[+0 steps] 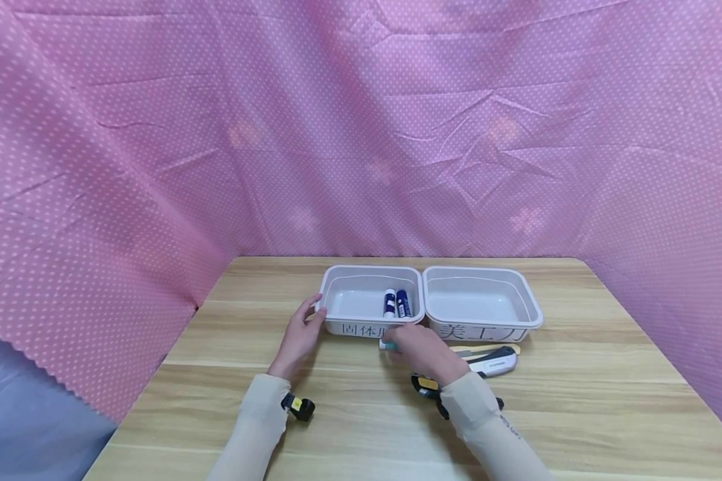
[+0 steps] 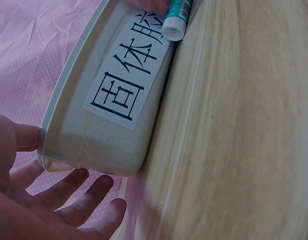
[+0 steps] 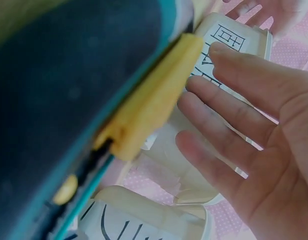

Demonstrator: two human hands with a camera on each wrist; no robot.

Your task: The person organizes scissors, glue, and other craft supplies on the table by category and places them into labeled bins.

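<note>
My left hand point(image 1: 299, 339) touches the left end of a white plastic box point(image 1: 344, 268), thumb at the rim and fingers spread along the end wall. My right hand point(image 1: 426, 351) is low in front of this box, over a glue stick point(image 2: 175, 26) with a white end and teal label. Only one end of the glue stick shows in the head view, beside the fingertips. The right wrist view shows the right hand's fingers point(image 3: 229, 122) extended, thumb apart. Two blue-and-white glue sticks point(image 1: 396, 304) lie inside the box.
A second white box point(image 1: 481, 270) stands against the first on the right, also with a paper label. Several utility knives lie before it, including a yellow one point(image 1: 510, 349) and a grey one point(image 1: 497, 363). A black-and-yellow one point(image 1: 423, 385) is by the right wrist. Pink cloth point(image 1: 385, 147) hangs behind.
</note>
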